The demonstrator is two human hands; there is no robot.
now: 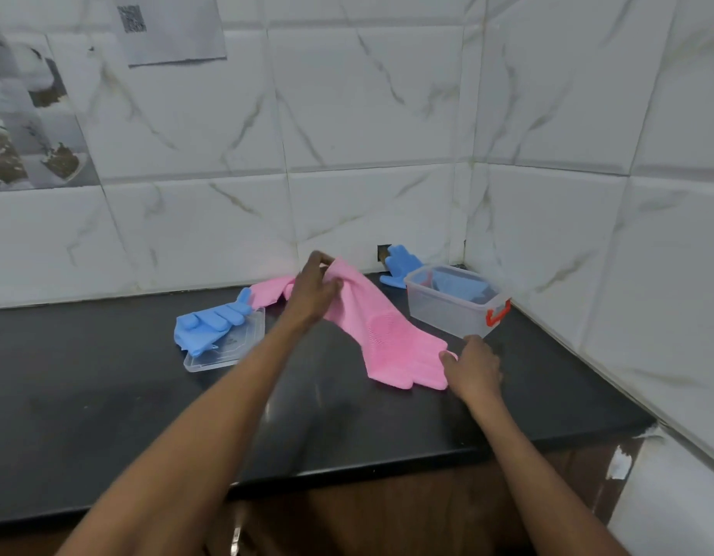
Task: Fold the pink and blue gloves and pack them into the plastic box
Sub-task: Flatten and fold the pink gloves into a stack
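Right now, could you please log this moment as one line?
left hand: grips pink rubber glove cuff | right hand: on fingertips | clear plastic box: open

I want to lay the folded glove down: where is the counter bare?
Bare: the dark counter in front of the clear lid, up to the near edge. Crowded: the back, with gloves, and the plastic box in the corner.

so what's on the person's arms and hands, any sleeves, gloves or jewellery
Nothing worn that shows: both forearms are bare up to the frame edge, with no sleeves. The left hand and right hand are bare too, with no gloves, watch, bracelet or ring visible.
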